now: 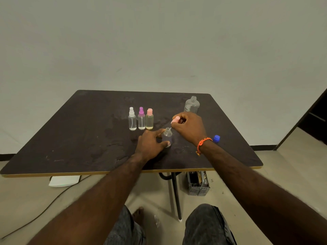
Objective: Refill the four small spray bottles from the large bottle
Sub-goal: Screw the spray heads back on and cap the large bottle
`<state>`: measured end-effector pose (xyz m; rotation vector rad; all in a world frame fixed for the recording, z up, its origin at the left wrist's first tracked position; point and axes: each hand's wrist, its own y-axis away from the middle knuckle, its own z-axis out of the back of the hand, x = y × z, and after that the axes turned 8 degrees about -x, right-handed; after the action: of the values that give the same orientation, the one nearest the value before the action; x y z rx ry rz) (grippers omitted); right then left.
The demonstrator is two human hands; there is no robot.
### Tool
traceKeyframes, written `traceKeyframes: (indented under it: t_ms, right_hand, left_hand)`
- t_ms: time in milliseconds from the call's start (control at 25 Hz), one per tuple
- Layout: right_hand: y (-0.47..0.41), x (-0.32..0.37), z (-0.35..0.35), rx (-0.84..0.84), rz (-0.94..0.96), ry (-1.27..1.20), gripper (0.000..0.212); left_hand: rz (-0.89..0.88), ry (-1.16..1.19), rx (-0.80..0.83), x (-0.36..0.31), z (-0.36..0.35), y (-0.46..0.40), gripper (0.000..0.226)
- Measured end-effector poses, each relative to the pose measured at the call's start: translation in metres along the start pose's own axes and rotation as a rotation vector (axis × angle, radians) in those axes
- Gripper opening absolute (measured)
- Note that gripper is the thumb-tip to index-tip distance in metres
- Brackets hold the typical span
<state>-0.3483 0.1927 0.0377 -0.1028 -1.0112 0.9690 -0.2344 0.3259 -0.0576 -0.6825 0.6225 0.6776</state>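
The left hand (150,145) grasps the open small bottle (167,137); the right hand (190,127) pinches its pink spray cap (175,119) above. Three capped bottles (141,119) hold liquid; the large bottle (192,105) stands uncapped.

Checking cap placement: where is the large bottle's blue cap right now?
In the head view the blue cap lies on the table, right side, just beyond the right hand's wrist.

Large bottle (192,105) label: "re." legible; rest unreadable.
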Motion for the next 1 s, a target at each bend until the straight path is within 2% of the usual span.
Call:
traceKeyframes:
  t_ms: [160, 240, 360, 480, 560, 640, 800, 880, 1000]
  right_hand:
    - [-0.002, -0.009, -0.019, 0.192, 0.016, 0.097, 0.017]
    - [-0.002, -0.011, -0.028, 0.248, -0.016, 0.139, 0.017]
    - [-0.003, -0.012, -0.033, 0.233, -0.068, 0.179, 0.02]
    - [0.002, -0.012, -0.031, 0.207, -0.116, 0.191, 0.033]
    - [0.006, -0.013, -0.031, 0.252, -0.103, 0.101, 0.045]
    - [0.01, -0.013, -0.033, 0.299, -0.051, 0.006, 0.053]
    - [0.01, -0.014, -0.035, 0.157, -0.053, 0.022, 0.039]
    - [0.009, -0.015, -0.035, 0.13, -0.115, 0.061, 0.05]
    - [0.011, -0.02, -0.035, 0.216, -0.146, -0.009, 0.073]
  left_hand:
    - [-0.027, 0.001, -0.017, -0.001, 0.002, 0.0, 0.053]
    - [-0.031, -0.006, 0.0, -0.002, 0.001, -0.001, 0.053]
    - [-0.035, -0.005, 0.004, 0.0, 0.0, -0.001, 0.054]
    - [-0.03, -0.006, -0.006, 0.003, 0.0, -0.001, 0.046]
    - [-0.053, 0.014, 0.006, 0.004, -0.001, -0.001, 0.04]
    - [-0.073, 0.015, 0.016, 0.005, -0.001, -0.002, 0.046]
    - [-0.041, -0.006, -0.007, 0.006, -0.003, -0.002, 0.053]
    - [-0.041, -0.01, -0.025, 0.008, -0.004, -0.002, 0.049]
    - [-0.06, 0.018, -0.017, 0.009, -0.004, -0.003, 0.04]
